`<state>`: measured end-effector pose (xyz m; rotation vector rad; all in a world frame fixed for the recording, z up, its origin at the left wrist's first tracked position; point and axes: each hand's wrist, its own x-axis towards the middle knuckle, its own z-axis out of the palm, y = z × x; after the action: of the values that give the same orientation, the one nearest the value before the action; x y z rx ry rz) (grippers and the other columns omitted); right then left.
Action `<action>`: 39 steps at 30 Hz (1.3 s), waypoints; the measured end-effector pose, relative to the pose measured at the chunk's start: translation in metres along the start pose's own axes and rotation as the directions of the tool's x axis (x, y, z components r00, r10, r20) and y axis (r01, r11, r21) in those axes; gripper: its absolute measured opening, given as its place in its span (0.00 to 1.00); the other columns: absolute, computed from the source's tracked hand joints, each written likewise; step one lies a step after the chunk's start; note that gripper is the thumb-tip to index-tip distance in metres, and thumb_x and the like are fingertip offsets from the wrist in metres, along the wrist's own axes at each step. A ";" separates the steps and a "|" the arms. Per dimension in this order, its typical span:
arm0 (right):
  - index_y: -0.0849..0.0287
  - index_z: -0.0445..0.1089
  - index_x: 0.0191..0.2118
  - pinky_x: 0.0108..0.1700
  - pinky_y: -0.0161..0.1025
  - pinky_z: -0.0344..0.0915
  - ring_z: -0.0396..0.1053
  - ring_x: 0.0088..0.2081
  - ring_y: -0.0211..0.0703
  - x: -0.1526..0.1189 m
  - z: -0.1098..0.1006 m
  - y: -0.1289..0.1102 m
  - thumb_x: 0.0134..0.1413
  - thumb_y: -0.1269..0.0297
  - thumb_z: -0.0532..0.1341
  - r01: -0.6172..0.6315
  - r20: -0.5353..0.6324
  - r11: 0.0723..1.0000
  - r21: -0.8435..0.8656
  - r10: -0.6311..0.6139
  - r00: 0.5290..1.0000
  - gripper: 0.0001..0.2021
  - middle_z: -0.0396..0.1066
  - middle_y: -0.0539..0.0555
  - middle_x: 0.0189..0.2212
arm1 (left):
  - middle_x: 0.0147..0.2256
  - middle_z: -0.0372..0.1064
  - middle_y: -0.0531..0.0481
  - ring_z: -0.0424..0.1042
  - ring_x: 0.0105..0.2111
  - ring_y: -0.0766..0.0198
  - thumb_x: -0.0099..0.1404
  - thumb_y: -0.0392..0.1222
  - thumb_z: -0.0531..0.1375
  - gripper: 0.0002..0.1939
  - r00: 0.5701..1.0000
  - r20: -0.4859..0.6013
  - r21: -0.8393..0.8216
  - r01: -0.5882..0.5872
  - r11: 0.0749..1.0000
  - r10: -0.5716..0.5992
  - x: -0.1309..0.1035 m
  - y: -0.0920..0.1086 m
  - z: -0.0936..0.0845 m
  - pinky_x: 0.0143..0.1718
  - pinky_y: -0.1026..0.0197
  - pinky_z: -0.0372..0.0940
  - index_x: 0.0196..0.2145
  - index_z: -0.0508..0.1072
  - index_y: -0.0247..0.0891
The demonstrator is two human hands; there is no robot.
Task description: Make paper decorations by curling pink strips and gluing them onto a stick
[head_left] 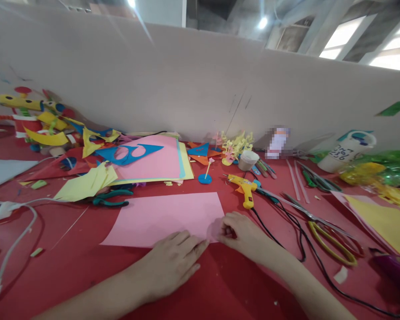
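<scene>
A sheet of pink paper lies in front of me on the red table. My left hand rests palm down across its near edge, fingers stretched out toward the right. At the sheet's near right corner my right hand has its fingers curled, with thumb and fingertips closed on the paper's edge. Just beyond the right hand is a yellow hot glue gun with a black cord. Teal-handled pliers lie at the paper's far left corner.
Large scissors lie at the right, near yellow paper. Coloured sheets and blue cut-outs are stacked behind the pink paper. A small blue-based stand, a white cup and a white container stand farther back. White cables run at left.
</scene>
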<state>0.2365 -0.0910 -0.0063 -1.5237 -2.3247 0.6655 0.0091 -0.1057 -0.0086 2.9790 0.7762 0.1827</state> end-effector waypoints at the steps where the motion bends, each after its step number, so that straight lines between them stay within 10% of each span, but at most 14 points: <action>1: 0.60 0.63 0.25 0.30 0.34 0.53 0.60 0.29 0.38 0.000 0.000 0.000 0.48 0.68 0.60 0.001 0.001 1.000 0.000 -0.001 1.000 0.06 0.66 0.49 0.25 | 0.43 0.68 0.44 0.66 0.40 0.56 0.66 0.43 0.47 0.20 1.000 0.011 -0.001 -0.001 1.000 0.001 0.001 0.000 -0.002 0.43 0.53 0.61 0.54 0.59 0.34; 11: 0.59 0.60 0.32 0.36 0.40 0.54 0.62 0.34 0.45 -0.002 0.013 -0.007 0.47 0.59 0.61 -0.076 -0.109 0.991 -0.109 0.064 0.992 0.11 0.67 0.54 0.31 | 0.39 0.69 0.43 0.66 0.37 0.56 0.66 0.45 0.48 0.20 1.000 -0.017 0.004 -0.007 1.000 0.007 0.008 0.004 -0.003 0.38 0.54 0.63 0.51 0.62 0.32; 26: 0.56 0.58 0.35 0.44 0.41 0.58 0.60 0.40 0.42 -0.011 -0.023 0.004 0.39 0.81 0.49 -0.080 0.006 0.993 0.086 0.080 0.997 0.16 0.61 0.52 0.36 | 0.37 0.67 0.44 0.65 0.35 0.58 0.66 0.45 0.46 0.20 1.000 0.004 -0.069 0.010 0.998 -0.010 0.008 0.001 -0.011 0.38 0.56 0.63 0.53 0.61 0.36; 30: 0.57 0.56 0.32 0.36 0.37 0.60 0.61 0.32 0.39 -0.003 -0.012 -0.005 0.44 0.77 0.51 -0.055 -0.205 0.977 0.208 0.099 0.974 0.09 0.61 0.51 0.30 | 0.39 0.66 0.44 0.65 0.36 0.58 0.65 0.45 0.48 0.18 1.000 0.012 -0.100 0.028 0.995 -0.027 0.009 0.001 -0.010 0.39 0.55 0.64 0.51 0.63 0.36; 39: 0.58 0.61 0.31 0.31 0.31 0.58 0.60 0.28 0.34 0.001 0.024 -0.021 0.48 0.80 0.52 0.065 -0.049 0.947 0.315 -0.052 0.997 0.09 0.62 0.49 0.29 | 0.38 0.66 0.49 0.66 0.38 0.63 0.62 0.35 0.53 0.07 0.977 0.102 -0.505 0.213 0.837 -0.187 0.001 -0.025 -0.020 0.41 0.61 0.63 0.37 0.68 0.39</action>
<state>0.2078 -0.1023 -0.0158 -1.3049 -2.1003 0.9312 -0.0049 -0.0834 0.0096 2.3726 0.8655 0.2586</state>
